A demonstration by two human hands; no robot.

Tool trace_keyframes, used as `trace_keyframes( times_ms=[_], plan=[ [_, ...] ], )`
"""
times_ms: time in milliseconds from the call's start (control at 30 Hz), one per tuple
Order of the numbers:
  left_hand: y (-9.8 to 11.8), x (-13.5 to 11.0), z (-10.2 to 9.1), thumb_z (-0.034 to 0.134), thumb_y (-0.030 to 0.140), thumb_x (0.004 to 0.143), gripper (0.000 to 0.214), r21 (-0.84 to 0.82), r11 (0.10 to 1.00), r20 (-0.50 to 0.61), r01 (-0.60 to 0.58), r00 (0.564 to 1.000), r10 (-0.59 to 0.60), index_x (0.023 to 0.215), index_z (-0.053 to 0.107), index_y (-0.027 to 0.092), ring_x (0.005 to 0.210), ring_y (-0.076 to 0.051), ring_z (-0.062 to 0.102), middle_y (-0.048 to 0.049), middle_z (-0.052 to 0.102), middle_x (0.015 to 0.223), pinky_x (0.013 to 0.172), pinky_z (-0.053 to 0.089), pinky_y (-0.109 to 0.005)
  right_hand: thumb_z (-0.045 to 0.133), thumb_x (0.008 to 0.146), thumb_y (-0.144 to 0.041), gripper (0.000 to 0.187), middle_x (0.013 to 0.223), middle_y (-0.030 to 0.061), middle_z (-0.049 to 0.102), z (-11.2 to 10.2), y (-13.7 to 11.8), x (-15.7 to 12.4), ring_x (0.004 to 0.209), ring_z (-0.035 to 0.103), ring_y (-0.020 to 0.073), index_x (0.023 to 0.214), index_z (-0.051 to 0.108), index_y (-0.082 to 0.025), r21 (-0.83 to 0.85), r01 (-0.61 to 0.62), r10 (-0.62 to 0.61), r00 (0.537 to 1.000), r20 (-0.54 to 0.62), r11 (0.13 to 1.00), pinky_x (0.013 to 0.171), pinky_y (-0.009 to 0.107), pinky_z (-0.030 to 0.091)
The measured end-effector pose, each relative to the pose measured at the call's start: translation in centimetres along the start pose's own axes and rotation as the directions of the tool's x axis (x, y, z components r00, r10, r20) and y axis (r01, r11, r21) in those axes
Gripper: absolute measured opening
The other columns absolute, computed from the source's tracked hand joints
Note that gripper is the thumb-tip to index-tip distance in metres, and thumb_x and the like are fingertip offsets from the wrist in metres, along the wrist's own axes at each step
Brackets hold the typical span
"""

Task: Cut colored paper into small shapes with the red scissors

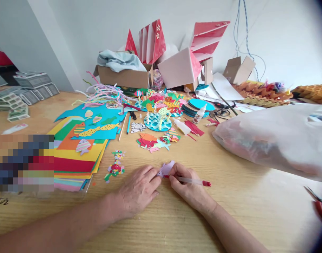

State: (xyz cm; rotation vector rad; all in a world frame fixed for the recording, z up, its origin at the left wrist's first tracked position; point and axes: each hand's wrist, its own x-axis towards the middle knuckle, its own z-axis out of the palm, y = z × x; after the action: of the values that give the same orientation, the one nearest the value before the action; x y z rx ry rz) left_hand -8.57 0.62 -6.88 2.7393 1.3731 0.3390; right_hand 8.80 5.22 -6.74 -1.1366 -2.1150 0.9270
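Observation:
A small lilac paper fish (168, 168) lies flat on the wooden table between my hands, with lines drawn on it. My left hand (139, 188) rests palm down, its bent fingertips pressing the fish's left edge against the table. In a writing grip, my right hand (188, 184) is closed round a pen (194, 181) with a clear barrel and a red end cap. The pen's tip is at the fish's lower edge, partly hidden by my fingers. Left of my left hand are small coloured paper scraps (116, 168).
Coloured paper sheets (73, 165) with cut-out fish lie at left. Ahead are more paper fish (147, 140), a blue wavy disc (157, 122) and glue bottles (199, 114). A stuffed plastic bag (276, 140) bulges at right, with scissors (320, 207) nearer me. A cardboard box (124, 76) stands behind.

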Motion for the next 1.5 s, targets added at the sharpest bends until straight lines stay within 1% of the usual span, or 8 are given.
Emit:
trace_keyframes(
  times_ms=[200,333,567,767,1000,1333,1500],
  plan=[
    [-0.01,-0.03,-0.05,0.053,0.023,0.077,0.024,0.008,1.000,0.000,-0.008,1.000,0.008,0.098,0.050,0.014,0.106,-0.021,0.042,-0.0076,0.050,0.110,0.094,0.036,-0.034,0.042,0.065,-0.010,0.012,0.050,-0.0070,0.040,-0.23,-0.14,-0.05,0.043,0.035,0.0064,0.059,0.039,-0.020,-0.018,0.012,-0.012,1.000,-0.027,1.000,0.042,0.017,0.028],
    [-0.02,-0.01,0.05,0.053,0.022,0.076,0.023,0.015,1.000,-0.006,-0.003,1.000,0.003,0.098,0.050,0.015,0.107,-0.021,0.041,-0.0072,0.049,0.111,0.095,0.036,-0.035,0.042,0.064,-0.010,0.011,0.050,-0.0067,0.041,-0.24,-0.06,-0.17,0.043,0.036,0.0067,0.059,0.040,-0.019,-0.032,0.003,-0.004,1.000,-0.011,0.999,0.042,0.018,0.028],
    [-0.03,-0.04,0.07,0.054,0.022,0.076,0.024,0.024,1.000,-0.006,-0.011,1.000,0.011,0.098,0.050,0.014,0.107,-0.021,0.041,-0.0074,0.049,0.110,0.094,0.036,-0.034,0.041,0.063,-0.010,0.010,0.050,-0.0068,0.040,-0.14,0.03,-0.06,0.043,0.035,0.0062,0.058,0.040,-0.019,0.028,-0.007,0.007,1.000,0.005,1.000,0.041,0.017,0.027],
    [0.00,-0.07,0.05,0.054,0.023,0.076,0.026,0.009,1.000,0.009,-0.005,1.000,0.005,0.100,0.049,0.014,0.106,-0.022,0.041,-0.0081,0.050,0.109,0.091,0.038,-0.035,0.042,0.064,-0.011,0.010,0.049,-0.0063,0.041,-0.53,0.10,-0.09,0.043,0.035,0.0065,0.058,0.042,-0.019,0.109,-0.074,0.081,0.995,-0.055,0.991,0.040,0.017,0.026],
    [-0.01,-0.05,0.23,0.052,0.022,0.077,0.024,0.021,1.000,-0.024,-0.018,1.000,0.019,0.100,0.049,0.015,0.106,-0.021,0.042,-0.0082,0.050,0.109,0.091,0.037,-0.035,0.042,0.065,-0.008,0.011,0.051,-0.0062,0.043,-0.32,0.43,-0.07,0.044,0.037,0.0067,0.060,0.042,-0.019,0.039,-0.016,0.017,0.999,-0.028,0.999,0.041,0.017,0.028],
    [0.06,-0.03,0.26,0.051,0.022,0.078,0.027,0.027,1.000,-0.015,-0.009,1.000,0.010,0.104,0.047,0.016,0.105,-0.022,0.042,-0.0077,0.049,0.109,0.091,0.037,-0.036,0.042,0.064,-0.009,0.011,0.050,-0.0066,0.042,-0.36,0.26,-0.02,0.043,0.037,0.0069,0.060,0.042,-0.019,0.009,-0.028,0.028,1.000,-0.010,1.000,0.041,0.017,0.028],
    [-0.01,-0.02,0.30,0.052,0.021,0.077,0.025,0.002,1.000,-0.009,-0.015,1.000,0.015,0.101,0.049,0.017,0.106,-0.022,0.041,-0.0076,0.049,0.108,0.089,0.039,-0.036,0.042,0.064,-0.011,0.010,0.049,-0.0064,0.043,-0.40,0.16,-0.04,0.043,0.037,0.0069,0.058,0.042,-0.019,-0.026,-0.037,0.036,0.999,-0.039,0.999,0.042,0.018,0.028]
  ],
)
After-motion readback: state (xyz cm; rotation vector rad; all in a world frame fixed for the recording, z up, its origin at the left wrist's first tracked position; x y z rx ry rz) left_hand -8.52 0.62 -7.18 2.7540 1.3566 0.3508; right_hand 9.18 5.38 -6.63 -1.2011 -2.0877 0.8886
